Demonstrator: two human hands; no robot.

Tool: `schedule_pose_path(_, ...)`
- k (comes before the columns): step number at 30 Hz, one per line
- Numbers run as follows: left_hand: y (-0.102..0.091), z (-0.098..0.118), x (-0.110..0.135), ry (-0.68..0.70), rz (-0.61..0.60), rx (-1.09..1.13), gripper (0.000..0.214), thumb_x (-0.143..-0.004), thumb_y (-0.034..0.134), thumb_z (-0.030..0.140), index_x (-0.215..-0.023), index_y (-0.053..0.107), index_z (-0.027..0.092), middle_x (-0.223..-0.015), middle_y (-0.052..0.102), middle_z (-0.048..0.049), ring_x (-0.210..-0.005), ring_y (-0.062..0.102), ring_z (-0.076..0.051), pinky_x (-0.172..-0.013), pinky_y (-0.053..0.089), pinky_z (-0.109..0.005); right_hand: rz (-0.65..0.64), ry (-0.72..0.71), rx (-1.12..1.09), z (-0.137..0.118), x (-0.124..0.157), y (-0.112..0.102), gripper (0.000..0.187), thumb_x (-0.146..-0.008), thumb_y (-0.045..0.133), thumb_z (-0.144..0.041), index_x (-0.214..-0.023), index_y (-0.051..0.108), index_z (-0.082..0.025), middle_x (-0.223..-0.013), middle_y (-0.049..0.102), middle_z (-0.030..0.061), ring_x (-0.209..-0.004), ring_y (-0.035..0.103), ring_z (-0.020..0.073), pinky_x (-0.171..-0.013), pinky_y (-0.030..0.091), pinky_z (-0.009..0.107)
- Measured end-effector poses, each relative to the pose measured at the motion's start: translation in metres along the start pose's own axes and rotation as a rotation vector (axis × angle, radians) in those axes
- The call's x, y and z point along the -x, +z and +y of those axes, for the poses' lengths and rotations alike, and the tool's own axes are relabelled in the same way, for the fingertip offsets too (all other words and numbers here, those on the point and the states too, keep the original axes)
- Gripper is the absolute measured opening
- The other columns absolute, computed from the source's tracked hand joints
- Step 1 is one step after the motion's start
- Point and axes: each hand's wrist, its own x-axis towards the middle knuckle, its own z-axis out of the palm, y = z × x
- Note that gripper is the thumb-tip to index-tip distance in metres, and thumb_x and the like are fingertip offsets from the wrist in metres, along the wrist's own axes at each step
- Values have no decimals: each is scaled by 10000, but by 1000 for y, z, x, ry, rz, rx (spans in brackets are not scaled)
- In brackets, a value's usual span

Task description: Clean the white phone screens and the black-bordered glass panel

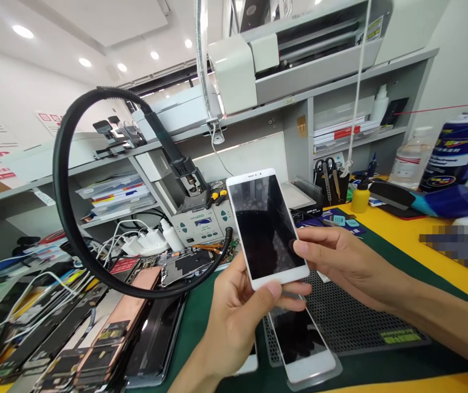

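My left hand point(234, 322) cradles a white smartphone point(265, 226) from below, its thumb across the lower front edge. The phone's dark glass faces me and it tilts in the air above the mat. My right hand point(340, 262) comes in from the right, its fingertips pressed to the phone's right edge. Below both hands, a second white smartphone point(301, 341) lies face up in a clear plastic sleeve on a black perforated mat point(352, 322). Part of another white device point(250, 363) shows under my left hand, mostly hidden.
A black flexible hose point(64, 180) loops across the left of view, in front of a rework station point(201, 224). Stacked phone parts point(95, 322) and loose cables crowd the left. Shelves hold a large white machine point(311, 60). A blue-labelled can point(459, 147) stands at right.
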Motion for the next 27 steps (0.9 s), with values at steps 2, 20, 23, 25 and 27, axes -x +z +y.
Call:
schedule_pose_path(2,-2,3,-1,-32,-29,11,367,-936,687,246,-1281,642,129,-1073,779,-174,-974,765,-323,-800,641,-390,-6,-15,5,0,0,1,244,-878,783,-388,-838,730,-153,-799,595,16,-732,504,128,-720,445,290)
schedule_pose_path(20,-11,15,-7,-172,-139,228,457,-1033,391,377,-1211,720,113,-1113,772,-216,-966,769,-352,-744,635,-393,-22,49,-171,-3,2,0,198,-840,828,-346,-874,766,-160,-831,659,12,-770,576,130,-758,466,281)
schedule_pose_path(23,-10,14,-8,-153,-123,210,434,-1051,391,350,-1201,719,108,-1114,772,-211,-944,776,-331,-715,643,-360,9,52,-184,-4,2,1,191,-811,851,-332,-860,774,-164,-835,667,16,-764,581,135,-734,472,285)
schedule_pose_path(25,-10,14,-9,-144,-79,177,394,-1053,431,338,-1188,718,105,-1081,780,-200,-916,782,-309,-705,644,-331,23,49,-186,-4,2,1,183,-800,857,-330,-850,778,-173,-830,675,16,-778,593,147,-740,481,298)
schedule_pose_path(27,-10,14,-10,-144,-37,147,358,-1045,481,340,-1166,716,99,-1035,787,-191,-883,787,-290,-704,644,-310,24,46,-178,-4,2,0,178,-806,849,-337,-869,785,-183,-831,688,18,-801,608,160,-760,489,313)
